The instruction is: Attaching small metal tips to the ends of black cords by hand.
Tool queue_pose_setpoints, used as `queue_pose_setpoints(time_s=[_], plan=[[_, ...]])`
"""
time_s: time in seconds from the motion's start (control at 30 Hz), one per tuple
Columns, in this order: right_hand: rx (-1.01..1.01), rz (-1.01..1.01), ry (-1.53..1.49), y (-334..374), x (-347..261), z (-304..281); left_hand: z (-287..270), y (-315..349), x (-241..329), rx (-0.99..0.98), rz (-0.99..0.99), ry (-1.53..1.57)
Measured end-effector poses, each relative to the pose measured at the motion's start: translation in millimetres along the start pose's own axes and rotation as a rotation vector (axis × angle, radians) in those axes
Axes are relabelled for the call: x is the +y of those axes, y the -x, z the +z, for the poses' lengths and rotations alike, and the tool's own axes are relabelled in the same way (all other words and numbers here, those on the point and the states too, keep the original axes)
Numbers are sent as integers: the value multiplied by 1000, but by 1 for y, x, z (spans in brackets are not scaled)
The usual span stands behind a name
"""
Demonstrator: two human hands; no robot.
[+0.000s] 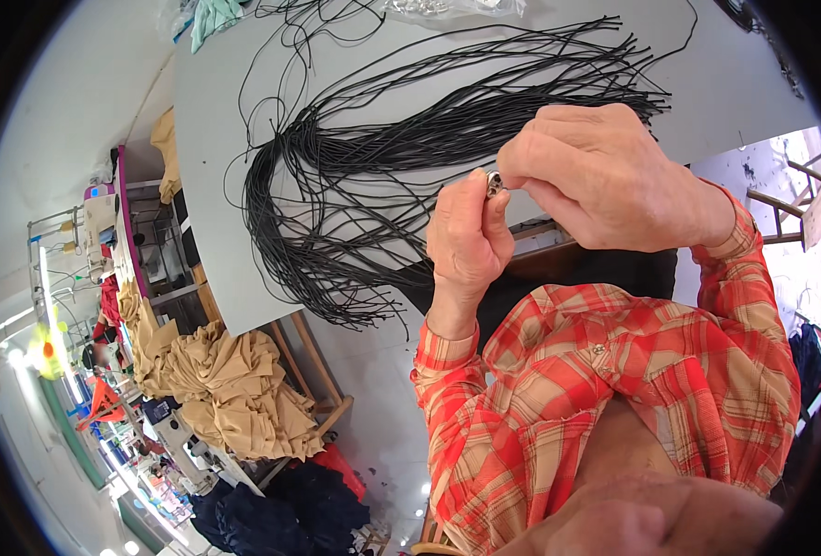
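Note:
A small silvery metal piece, perhaps a cord fitting, is pinched between the thumb and finger of my left hand. Its exact kind is too small to make out. My right hand is closed just to the right, its thumb and forefinger pressed together against or right beside the metal piece. Whatever those fingertips hold is hidden. Behind both hands a large bundle of thin black cords lies across the table, gathered at the left, with its loose ends fanning out to the right and toward the near edge.
The grey tabletop ends just in front of me. A clear plastic bag with small shiny pieces lies at its far side, and a pale green cloth at the far left corner. Tan fabric is heaped to the left, near sewing machines.

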State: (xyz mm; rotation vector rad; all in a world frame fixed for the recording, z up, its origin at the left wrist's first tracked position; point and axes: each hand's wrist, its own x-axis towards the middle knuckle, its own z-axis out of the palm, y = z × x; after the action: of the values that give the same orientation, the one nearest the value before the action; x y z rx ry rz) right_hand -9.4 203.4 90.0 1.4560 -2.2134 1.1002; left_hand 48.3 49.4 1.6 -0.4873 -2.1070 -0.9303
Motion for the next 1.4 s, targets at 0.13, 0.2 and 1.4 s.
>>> queue_pose_setpoints(time_s=[0.13, 0.2, 1.4], plan=[[-55, 11, 37, -4, -1, 1, 3, -1, -2, 55, 75, -33], [-61, 12, 46, -6, -2, 2, 5, -3, -3, 73, 104, -32], [-438, 730, -764, 1, 25, 5, 4, 0, -4, 42, 80, 8]])
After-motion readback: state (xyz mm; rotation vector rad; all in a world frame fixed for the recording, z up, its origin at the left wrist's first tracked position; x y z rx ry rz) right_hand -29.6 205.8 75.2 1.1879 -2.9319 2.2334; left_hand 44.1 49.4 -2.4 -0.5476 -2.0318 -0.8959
